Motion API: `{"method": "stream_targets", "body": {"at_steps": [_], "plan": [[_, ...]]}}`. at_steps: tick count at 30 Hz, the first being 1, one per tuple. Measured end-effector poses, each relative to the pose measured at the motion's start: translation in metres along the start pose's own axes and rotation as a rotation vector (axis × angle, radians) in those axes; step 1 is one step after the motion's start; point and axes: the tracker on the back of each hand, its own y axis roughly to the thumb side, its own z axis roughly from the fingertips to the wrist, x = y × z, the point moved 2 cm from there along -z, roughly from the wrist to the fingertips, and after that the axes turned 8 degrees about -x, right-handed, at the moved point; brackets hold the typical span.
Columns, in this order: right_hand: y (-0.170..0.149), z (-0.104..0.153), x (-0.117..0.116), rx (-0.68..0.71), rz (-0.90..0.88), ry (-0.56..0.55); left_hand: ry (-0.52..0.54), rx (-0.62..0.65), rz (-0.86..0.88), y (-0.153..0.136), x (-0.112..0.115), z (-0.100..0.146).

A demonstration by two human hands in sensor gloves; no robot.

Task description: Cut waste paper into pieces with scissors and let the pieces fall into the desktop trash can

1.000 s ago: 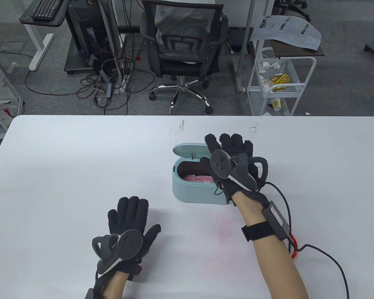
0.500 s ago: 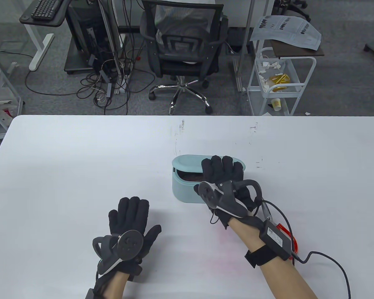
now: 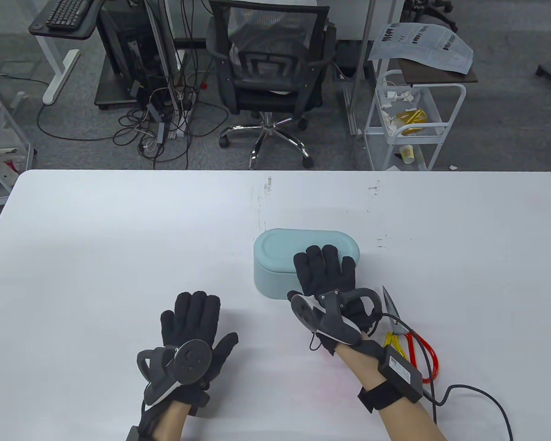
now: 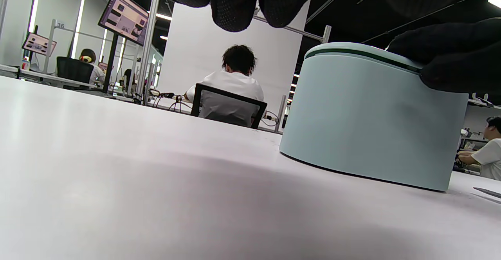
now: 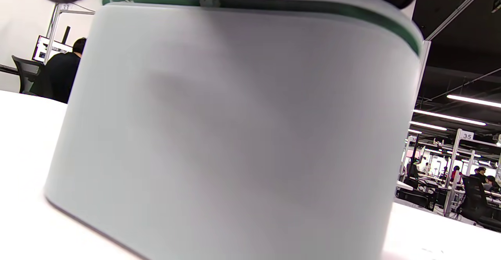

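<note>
The pale blue desktop trash can (image 3: 275, 257) stands mid-table with its lid down, and it fills the right wrist view (image 5: 235, 127). My right hand (image 3: 323, 271) lies on the lid with straight fingers pressing it flat. In the left wrist view the can (image 4: 372, 115) stands to the right, with right-hand fingers (image 4: 450, 56) on its lid. My left hand (image 3: 193, 317) rests flat on the table, left of the can, holding nothing. Scissors (image 3: 402, 328) with red and yellow handles lie on the table just right of my right wrist. No paper shows.
A faint pink dust patch (image 3: 321, 363) marks the table in front of the can. A black cable (image 3: 477, 395) runs from my right wrist across the table's right front. An office chair (image 3: 268, 69) and a white cart (image 3: 413, 115) stand beyond the far edge.
My right hand swung the lid down from upright to closed and now presses on top. The pink scraps inside are hidden. The scissors came into view. The left hand stayed put.
</note>
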Motion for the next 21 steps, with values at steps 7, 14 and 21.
{"method": "stream_targets", "body": {"at_steps": [7,14,21], "plan": [[0.006,0.003,-0.004,-0.042,-0.005,-0.026,0.001,0.003,0.000,0.000,0.000,0.001],[0.009,0.005,-0.007,-0.045,0.019,-0.058,0.014,0.006,0.001,0.001,-0.001,0.002],[0.011,0.009,-0.014,-0.010,0.073,-0.086,0.016,0.009,0.004,0.001,-0.001,0.002]]}}
